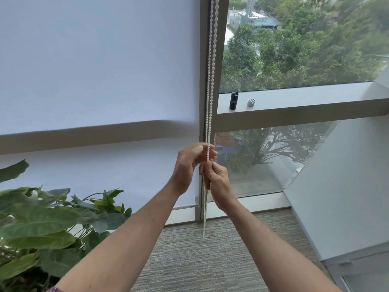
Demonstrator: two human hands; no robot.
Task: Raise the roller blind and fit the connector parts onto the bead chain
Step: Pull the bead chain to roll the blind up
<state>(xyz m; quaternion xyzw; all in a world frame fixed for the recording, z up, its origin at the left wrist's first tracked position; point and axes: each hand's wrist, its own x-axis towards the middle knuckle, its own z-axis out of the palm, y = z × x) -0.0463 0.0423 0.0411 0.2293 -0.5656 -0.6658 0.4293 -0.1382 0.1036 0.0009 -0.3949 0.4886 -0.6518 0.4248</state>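
A white bead chain (211, 66) hangs in two strands down the window post. My right hand (216, 182) is closed around the chain at waist height. Just above it, my left hand (190, 163) has its fingers curled around the same strands. Below my hands the chain loop dangles blurred toward the floor. The white roller blind (94, 66) covers the left window, with its bottom bar (185, 206) close to the sill. On the window ledge (305, 100) to the right stand a black cylindrical part (234, 100) and a small grey connector part (251, 102).
A large leafy potted plant (48, 224) fills the lower left. The right window is uncovered and shows trees outside. A white sloped panel (347, 186) stands at the right. Grey carpet (200, 256) lies below.
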